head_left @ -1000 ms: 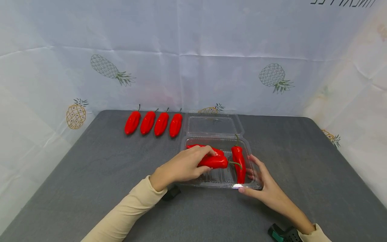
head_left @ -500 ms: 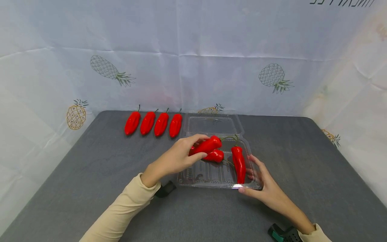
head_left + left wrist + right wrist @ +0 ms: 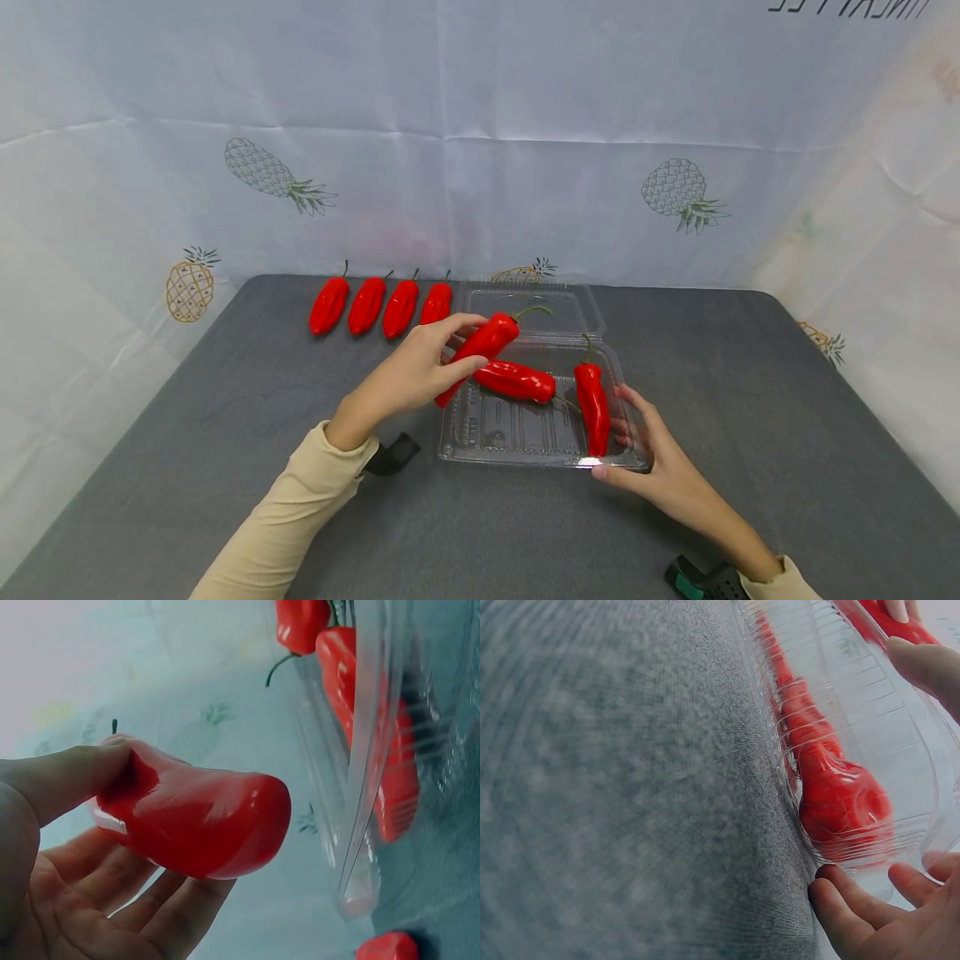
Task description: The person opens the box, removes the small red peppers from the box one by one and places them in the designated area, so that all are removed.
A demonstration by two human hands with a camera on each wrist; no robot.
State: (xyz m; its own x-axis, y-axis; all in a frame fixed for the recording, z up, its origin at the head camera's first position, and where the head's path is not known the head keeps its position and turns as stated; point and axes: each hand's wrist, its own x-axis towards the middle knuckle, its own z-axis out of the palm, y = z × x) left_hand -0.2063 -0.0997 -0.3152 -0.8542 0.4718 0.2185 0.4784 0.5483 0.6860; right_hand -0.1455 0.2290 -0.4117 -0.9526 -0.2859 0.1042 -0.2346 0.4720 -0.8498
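Note:
My left hand (image 3: 408,367) pinches a red pepper (image 3: 491,335) between thumb and fingers, with its green stem pointing up and right. It is above the left side of a clear plastic clamshell container (image 3: 487,456). Up close in the left wrist view, the same pepper (image 3: 210,817) has its blunt end away from the palm. Inside the container's base, one red pepper (image 3: 517,381) lies crosswise and another (image 3: 592,408) stands lengthwise along the right wall. My right hand (image 3: 663,467) holds the container's near right corner, thumb on the front rim and fingers against the side.
A row of several red peppers (image 3: 367,305) lies at the far left of the grey table (image 3: 225,433). The container's lid (image 3: 525,311) lies folded back behind its base. A white cloth (image 3: 480,83) with printed pineapples hangs behind the table.
My left hand has lifted a pepper from the container and moved left and away with it, tilting it stem upward. The crosswise pepper is now uncovered. My right hand has stayed in place.

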